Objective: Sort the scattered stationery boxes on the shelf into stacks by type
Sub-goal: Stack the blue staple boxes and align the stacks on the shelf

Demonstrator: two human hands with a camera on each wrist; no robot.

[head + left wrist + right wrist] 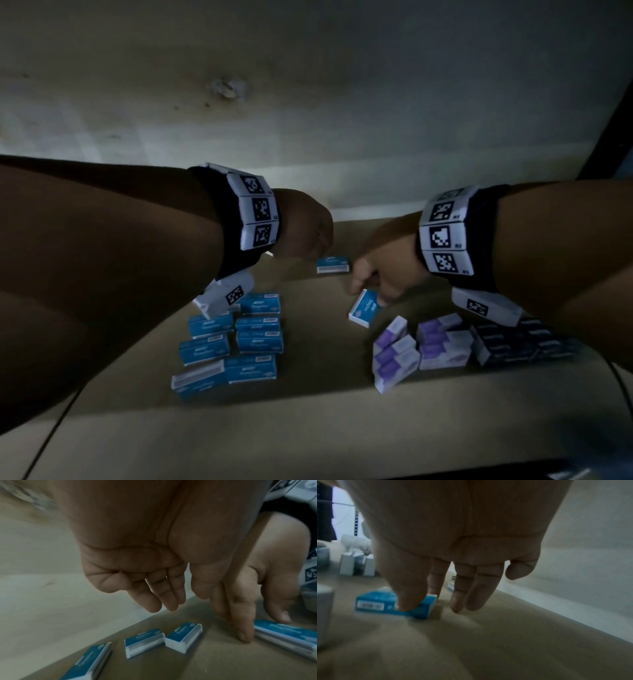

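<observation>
Head view: staples box (364, 308) lengthwise diagonal

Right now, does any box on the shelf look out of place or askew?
Yes. One blue staples box lies askew in the open middle, apart from the blue group, with the right hand pinching it. Another blue box sits alone near the back wall. The purple boxes lie at mixed angles, not stacked squarely.

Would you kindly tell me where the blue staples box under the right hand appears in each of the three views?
Head: blue staples box lies right of centre, tilted, under the right hand.
Left wrist: at the lower right edge, between thumb and finger.
Right wrist: lower left, under the thumb.
Shared landmark: the brown shelf.
</observation>
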